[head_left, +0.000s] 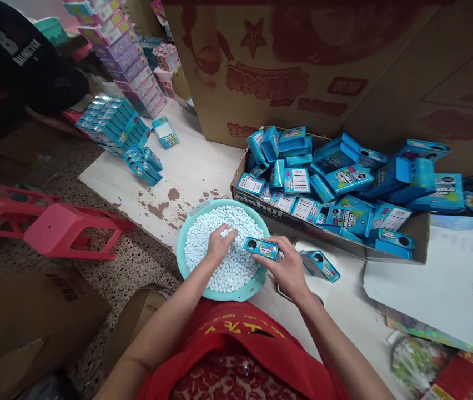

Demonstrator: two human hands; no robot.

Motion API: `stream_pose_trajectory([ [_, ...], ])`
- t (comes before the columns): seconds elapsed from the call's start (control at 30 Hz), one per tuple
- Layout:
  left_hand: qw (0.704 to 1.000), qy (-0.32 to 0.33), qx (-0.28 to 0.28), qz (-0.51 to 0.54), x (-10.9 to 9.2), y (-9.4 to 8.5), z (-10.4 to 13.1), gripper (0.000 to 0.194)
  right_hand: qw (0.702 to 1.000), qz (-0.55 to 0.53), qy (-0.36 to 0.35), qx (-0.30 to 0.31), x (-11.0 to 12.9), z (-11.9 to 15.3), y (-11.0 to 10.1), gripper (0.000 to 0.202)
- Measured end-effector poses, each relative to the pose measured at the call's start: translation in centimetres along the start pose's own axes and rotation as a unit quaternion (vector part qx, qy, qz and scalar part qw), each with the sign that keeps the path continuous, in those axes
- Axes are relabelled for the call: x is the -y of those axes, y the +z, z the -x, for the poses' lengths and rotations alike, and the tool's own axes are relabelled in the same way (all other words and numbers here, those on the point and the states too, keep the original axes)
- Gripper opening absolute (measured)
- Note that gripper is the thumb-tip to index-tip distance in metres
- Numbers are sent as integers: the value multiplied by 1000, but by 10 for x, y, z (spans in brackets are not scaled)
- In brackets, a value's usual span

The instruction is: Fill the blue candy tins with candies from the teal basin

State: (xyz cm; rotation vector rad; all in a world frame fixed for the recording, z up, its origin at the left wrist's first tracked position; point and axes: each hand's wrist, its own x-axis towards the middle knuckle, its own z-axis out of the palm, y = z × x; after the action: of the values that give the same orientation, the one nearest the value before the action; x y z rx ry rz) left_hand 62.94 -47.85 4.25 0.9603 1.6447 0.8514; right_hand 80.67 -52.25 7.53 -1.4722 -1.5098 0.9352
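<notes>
1. The left hand [221, 243] is cupped with its fingers curled down into a heap of small white pellets [220, 266]; whether it has closed on any cannot be told.
2. The pellets fill a round teal plastic basin [186, 272] that sits on the floor just in front of the person's lap.
3. The right hand [287, 269] pinches a small blue cardboard box [261, 247] between thumb and fingers, over the basin's right edge; the box shows two round cut-out windows, and its print is too small to read.
4. A second such blue box [320, 265] lies on the white board just right of that hand.
5. Behind, a shallow brown cardboard tray [286, 222], printed with what looks like "sishui", holds a jumble of glossy blue boxes [345, 183] with white label panels.
6. A black garment [15, 55] at top left reads "BALENCIAGA".
7. A pink plastic stool [61, 228] lies tipped over on the speckled floor to the left.
</notes>
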Motion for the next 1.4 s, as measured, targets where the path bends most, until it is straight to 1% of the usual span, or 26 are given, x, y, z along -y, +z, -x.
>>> stream_pose_trajectory([
  [0.03,995,-16,14,98,-9,-1,5,27,1000,6,-8,-1,1,0,2,33],
  [0.07,982,-19,29,183,-17,-1,10,27,1000,11,-16,-2,2,0,4,33],
  [0.13,954,-1,46,297,-34,-2,18,25,999,19,-33,-1,3,-1,12,32],
  [0.23,928,21,28,371,-50,-1,25,23,998,29,-53,29,7,-3,24,30],
  [0.3,916,21,15,400,-55,-1,26,24,996,30,-60,51,11,-4,29,30],
  [0.37,907,24,8,421,-56,-2,25,24,996,27,-61,56,16,-4,31,31],
  [0.43,905,37,4,424,-57,-3,25,24,997,24,-66,44,20,-4,30,32],
  [0.5,909,43,1,414,-57,-3,25,23,997,27,-68,33,21,-5,28,32],
  [0.67,923,26,-4,384,-59,0,27,24,997,31,-59,39,20,-5,29,30],
  [0.83,935,51,-19,352,-63,0,31,21,998,19,-53,37,19,-2,29,30],
  [0.97,935,64,-23,348,-64,-2,33,18,998,9,-55,34,19,-2,30,30],
  [1.1,938,74,-37,336,-66,-3,35,24,997,3,-57,47,26,-1,30,29],
  [1.23,936,90,-40,338,-66,-1,36,29,997,-2,-75,33,32,-1,31,27],
  [1.3,936,82,-54,339,-64,2,33,32,997,4,-73,26,31,-2,33,28],
  [1.4,941,48,-63,329,-61,5,30,36,998,6,-54,29,26,-3,35,28],
])
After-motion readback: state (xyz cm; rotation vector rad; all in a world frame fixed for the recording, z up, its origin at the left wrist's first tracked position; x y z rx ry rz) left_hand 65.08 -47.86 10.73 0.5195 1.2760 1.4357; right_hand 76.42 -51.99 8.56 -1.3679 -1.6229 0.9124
